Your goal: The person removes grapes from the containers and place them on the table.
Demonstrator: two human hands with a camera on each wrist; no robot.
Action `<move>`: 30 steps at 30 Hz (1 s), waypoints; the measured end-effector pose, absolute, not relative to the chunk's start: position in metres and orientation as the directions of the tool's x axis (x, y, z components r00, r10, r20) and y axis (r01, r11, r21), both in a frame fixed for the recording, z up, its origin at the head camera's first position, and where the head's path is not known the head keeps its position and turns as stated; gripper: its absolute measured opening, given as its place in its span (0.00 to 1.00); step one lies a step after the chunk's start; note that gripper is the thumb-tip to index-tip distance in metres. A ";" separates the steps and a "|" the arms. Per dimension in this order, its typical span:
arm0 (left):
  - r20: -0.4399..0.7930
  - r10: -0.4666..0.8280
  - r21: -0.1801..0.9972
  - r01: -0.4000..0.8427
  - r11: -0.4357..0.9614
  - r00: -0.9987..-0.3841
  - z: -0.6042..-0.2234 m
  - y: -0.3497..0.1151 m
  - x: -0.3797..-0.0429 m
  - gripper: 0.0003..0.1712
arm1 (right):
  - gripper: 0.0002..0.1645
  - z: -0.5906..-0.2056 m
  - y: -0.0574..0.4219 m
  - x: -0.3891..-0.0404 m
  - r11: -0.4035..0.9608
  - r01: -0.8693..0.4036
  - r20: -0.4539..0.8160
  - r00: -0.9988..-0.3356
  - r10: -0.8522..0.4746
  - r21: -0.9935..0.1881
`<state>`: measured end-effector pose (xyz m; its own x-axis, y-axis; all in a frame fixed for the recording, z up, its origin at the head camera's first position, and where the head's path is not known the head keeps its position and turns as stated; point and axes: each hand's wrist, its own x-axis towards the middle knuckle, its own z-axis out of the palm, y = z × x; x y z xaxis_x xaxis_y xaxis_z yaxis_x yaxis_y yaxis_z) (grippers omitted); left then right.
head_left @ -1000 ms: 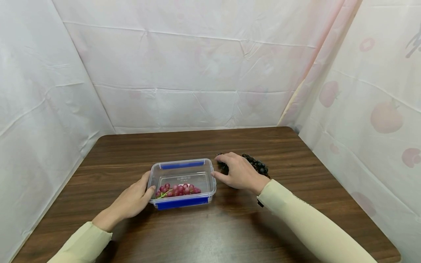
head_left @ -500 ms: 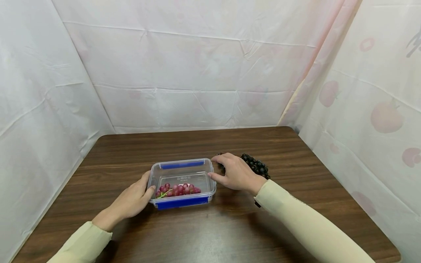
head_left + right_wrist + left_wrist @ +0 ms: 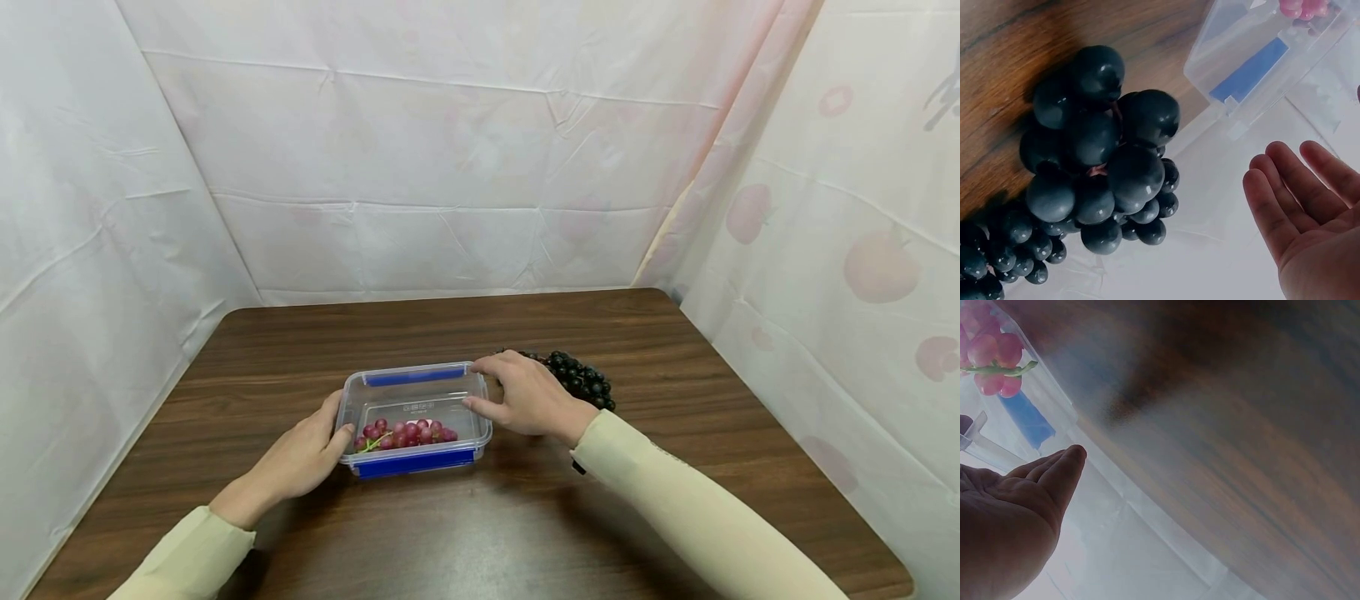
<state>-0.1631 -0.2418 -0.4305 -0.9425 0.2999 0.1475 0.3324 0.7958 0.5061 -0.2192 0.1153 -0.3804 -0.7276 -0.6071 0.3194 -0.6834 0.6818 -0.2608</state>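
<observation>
A clear plastic food container with blue clips stands without a lid on the table. A small bunch of red grapes with a green stem lies inside, towards the near side. My left hand holds the container's left end, thumb at the rim and fingers along the outer wall. My right hand hovers by the right end with relaxed fingers and nothing in them; the thumb overlaps the rim in the head view. Black grapes lie behind the right hand, partly hidden by it. In the right wrist view, large black grapes show close up.
The dark wood table has rounded far corners. White sheeting hangs behind it and on both sides, with printed fruit on the right one. A smaller cluster of black grapes trails off in the right wrist view.
My right hand has moved left from over the black grapes towards the container's right end, uncovering more of the grapes. The left hand and the container have stayed put.
</observation>
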 end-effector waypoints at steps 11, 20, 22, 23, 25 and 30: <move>0.152 0.300 0.499 0.335 0.799 -0.942 -0.432 -0.242 -0.164 0.33 | 0.35 -0.379 0.106 -0.217 0.672 -0.696 0.295 -0.717 -0.631 -0.253; 0.143 0.299 0.498 0.330 0.802 -0.943 -0.431 -0.243 -0.163 0.34 | 0.34 -0.380 0.103 -0.217 0.664 -0.696 0.263 -0.718 -0.644 -0.273; 0.141 0.298 0.500 0.328 0.802 -0.944 -0.431 -0.243 -0.163 0.34 | 0.34 -0.381 0.102 -0.217 0.662 -0.694 0.261 -0.719 -0.644 -0.281; 0.140 0.297 0.501 0.327 0.801 -0.944 -0.430 -0.243 -0.163 0.34 | 0.34 -0.381 0.102 -0.217 0.659 -0.695 0.262 -0.719 -0.644 -0.287; 0.140 0.296 0.502 0.326 0.801 -0.945 -0.430 -0.243 -0.163 0.34 | 0.33 -0.381 0.100 -0.217 0.657 -0.694 0.260 -0.720 -0.644 -0.294; 0.138 0.297 0.503 0.325 0.801 -0.945 -0.430 -0.242 -0.163 0.34 | 0.33 -0.382 0.097 -0.217 0.654 -0.699 0.252 -0.715 -0.652 -0.290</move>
<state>-0.1630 -0.2423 -0.4297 -0.9448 0.2970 0.1381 0.3253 0.8009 0.5028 -0.2171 0.0966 -0.3816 -0.7149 -0.6521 0.2523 -0.6988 0.6539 -0.2899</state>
